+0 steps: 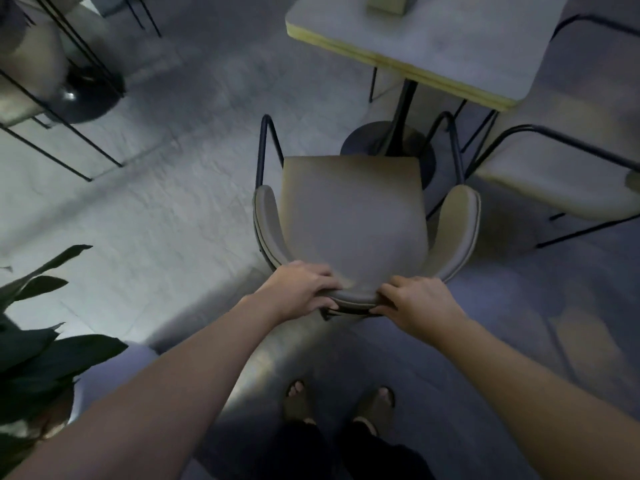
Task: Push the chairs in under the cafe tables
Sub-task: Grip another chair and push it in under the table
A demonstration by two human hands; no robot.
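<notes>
Now both hands gripping chair (353,216) backrest top: left hand (304,289) & right hand (419,299) each curling fingers over its rim. Chair sitting just short of tabletop (450,46), seat facing the pedestal base.

dim, bluish cast | brighter floor (114,216) at left | soft blur throughout | wide-angle bending at edges

Left hand (300,289) and right hand (417,299) both clenched, arms outstretched.
</notes>
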